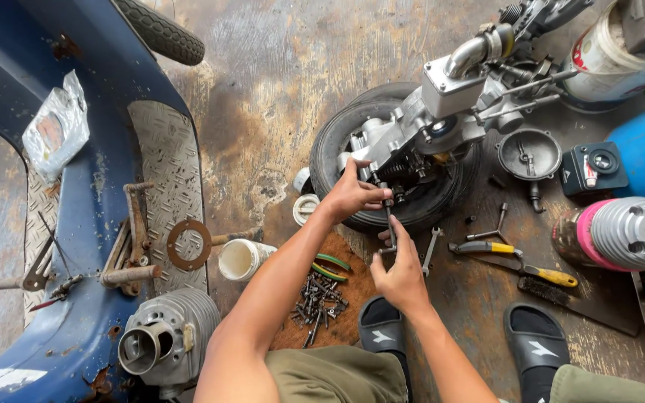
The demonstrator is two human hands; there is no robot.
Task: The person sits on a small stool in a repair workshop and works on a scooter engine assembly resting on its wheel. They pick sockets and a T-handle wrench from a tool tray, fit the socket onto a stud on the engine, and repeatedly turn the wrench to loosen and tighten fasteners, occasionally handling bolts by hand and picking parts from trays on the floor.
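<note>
Both hands grip a slim, perhaps steel, rod (389,216).

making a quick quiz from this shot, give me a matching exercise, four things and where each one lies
Things:
1 tyre
2 pile of bolts
3 finned cylinder
4 plastic bag

Places:
A on the blue scooter body, upper left
B under the engine
C bottom left, beside the left arm
D on the brown mat below the left forearm

Pairs: 1-B, 2-D, 3-C, 4-A
</note>
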